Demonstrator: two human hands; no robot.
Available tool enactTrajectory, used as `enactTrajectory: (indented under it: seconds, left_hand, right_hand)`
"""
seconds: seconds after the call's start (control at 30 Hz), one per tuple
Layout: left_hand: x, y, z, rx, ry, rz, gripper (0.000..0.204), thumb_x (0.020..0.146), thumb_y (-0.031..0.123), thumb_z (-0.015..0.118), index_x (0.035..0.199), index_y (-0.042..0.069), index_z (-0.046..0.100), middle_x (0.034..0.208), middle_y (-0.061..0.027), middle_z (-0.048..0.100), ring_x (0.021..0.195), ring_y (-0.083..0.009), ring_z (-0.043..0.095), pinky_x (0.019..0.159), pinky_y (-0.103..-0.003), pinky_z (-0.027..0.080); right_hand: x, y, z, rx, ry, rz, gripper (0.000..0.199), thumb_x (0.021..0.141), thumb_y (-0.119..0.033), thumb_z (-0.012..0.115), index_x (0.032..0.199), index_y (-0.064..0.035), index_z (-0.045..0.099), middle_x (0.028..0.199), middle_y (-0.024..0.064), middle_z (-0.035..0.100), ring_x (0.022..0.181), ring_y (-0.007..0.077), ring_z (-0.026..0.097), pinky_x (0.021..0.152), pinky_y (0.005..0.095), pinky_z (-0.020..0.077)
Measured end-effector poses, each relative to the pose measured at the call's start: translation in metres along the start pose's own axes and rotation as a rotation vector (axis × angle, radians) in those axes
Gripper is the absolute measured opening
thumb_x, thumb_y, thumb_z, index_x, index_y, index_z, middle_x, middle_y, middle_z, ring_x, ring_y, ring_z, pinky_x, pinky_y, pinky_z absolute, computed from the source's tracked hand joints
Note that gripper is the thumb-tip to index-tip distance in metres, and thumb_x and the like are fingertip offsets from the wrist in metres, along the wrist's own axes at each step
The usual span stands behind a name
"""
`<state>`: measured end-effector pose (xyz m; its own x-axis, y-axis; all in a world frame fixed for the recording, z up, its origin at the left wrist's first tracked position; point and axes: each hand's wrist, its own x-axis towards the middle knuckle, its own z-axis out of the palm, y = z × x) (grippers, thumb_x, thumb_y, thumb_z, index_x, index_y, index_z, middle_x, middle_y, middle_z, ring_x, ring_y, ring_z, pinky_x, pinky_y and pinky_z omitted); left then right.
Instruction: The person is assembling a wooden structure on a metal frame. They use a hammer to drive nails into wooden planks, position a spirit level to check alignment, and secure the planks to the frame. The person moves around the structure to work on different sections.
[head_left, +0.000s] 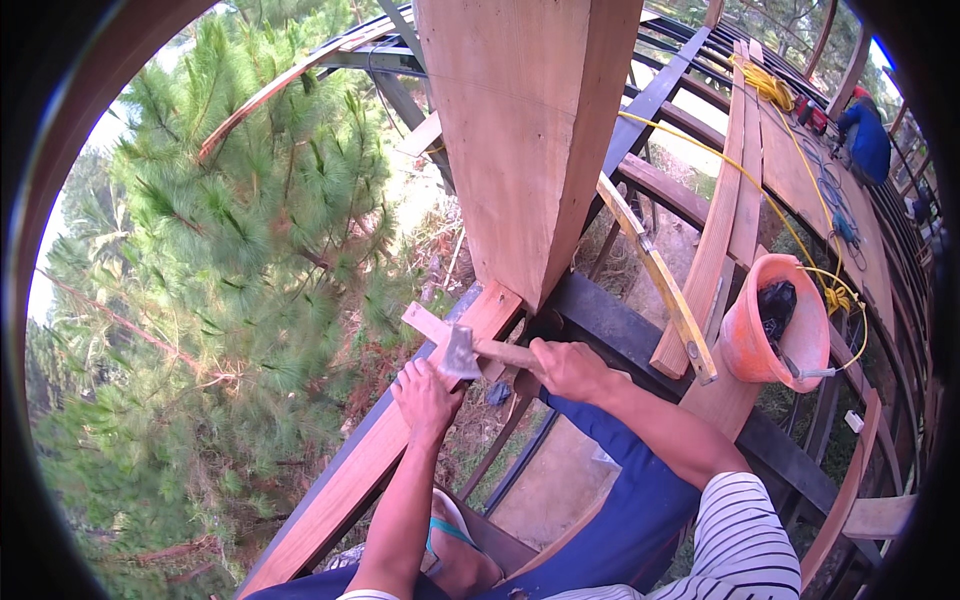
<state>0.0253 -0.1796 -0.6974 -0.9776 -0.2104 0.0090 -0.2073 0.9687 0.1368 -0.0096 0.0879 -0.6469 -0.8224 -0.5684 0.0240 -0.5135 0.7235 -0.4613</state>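
The person is sitting high on a dark steel frame (640,335), legs in blue trousers hanging over the gaps, with pine branches (230,250) spreading below on the left. The right hand (570,368) is gripping the wooden handle of a hatchet (480,350), its grip clenched around the handle, the grey metal head (460,352) lying just above the left hand. The left hand (425,398) is resting flat on a long wooden plank (340,490) that is running along the frame's edge, fingers spread and pressing down rather than grasping anything. The hatchet's head is sitting over a small wooden piece (428,322) at the foot of a large upright timber post (525,140), where the plank is meeting the post. To the right, an orange bucket (790,320) is hanging near a yellow level (660,275) leaning on the frame, and a yellow cord (770,200) is trailing across loose boards (740,180). Farther off, another person in blue (868,135) is crouching on the decking.
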Motion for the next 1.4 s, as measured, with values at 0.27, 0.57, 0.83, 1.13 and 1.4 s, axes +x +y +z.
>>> enactTrajectory:
  seconds: [0.27,0.57,0.83,1.13,1.4]
  left_hand:
    - [-0.001,0.009,-0.001,0.024,-0.042,0.016,0.080,0.066,0.053,0.088,0.119,0.002,0.056,0.114,-0.0117,0.058,0.111,-0.0291,0.056,0.095,-0.043,0.042]
    - [0.004,-0.015,0.025,0.034,0.037,0.006,0.076,0.066,0.050,0.088,0.118,0.003,0.057,0.113,-0.0111,0.058,0.110,-0.0291,0.057,0.094,-0.043,0.042]
    - [0.005,-0.007,0.005,0.046,-0.054,0.000,0.081,0.063,0.051,0.089,0.118,0.003,0.056,0.112,-0.0107,0.057,0.111,-0.0289,0.056,0.094,-0.042,0.042]
    - [0.003,-0.006,0.010,0.056,0.040,0.032,0.071,0.067,0.049,0.087,0.113,0.003,0.058,0.110,-0.0102,0.059,0.105,-0.0281,0.058,0.090,-0.042,0.043]
    - [0.003,0.004,0.005,0.034,-0.005,0.035,0.077,0.065,0.051,0.087,0.116,0.002,0.057,0.111,-0.0117,0.058,0.106,-0.0292,0.056,0.091,-0.044,0.042]
  right_hand:
    - [-0.004,0.033,0.007,0.013,-0.016,0.272,0.029,0.090,-0.022,0.070,0.102,-0.0026,0.052,0.083,0.0268,0.070,0.081,0.0464,0.069,0.066,0.0559,0.0560]
    - [-0.004,0.006,0.003,0.088,0.244,-0.351,0.022,0.083,-0.012,0.069,0.096,-0.0046,0.054,0.078,0.0168,0.067,0.070,0.0380,0.071,0.059,0.0494,0.0575]
    - [-0.006,-0.025,0.018,0.111,0.121,-0.335,0.032,0.079,-0.012,0.076,0.096,-0.0038,0.051,0.084,0.0193,0.068,0.077,0.0423,0.070,0.063,0.0528,0.0563]
    - [-0.007,0.001,0.012,0.055,0.116,-0.100,0.049,0.091,-0.049,0.068,0.098,-0.0039,0.050,0.082,0.0202,0.065,0.078,0.0417,0.069,0.062,0.0500,0.0541]
    - [0.004,0.044,0.005,0.068,0.117,0.168,0.053,0.099,-0.056,0.055,0.096,-0.0025,0.052,0.074,0.0243,0.066,0.078,0.0455,0.069,0.062,0.0538,0.0542]
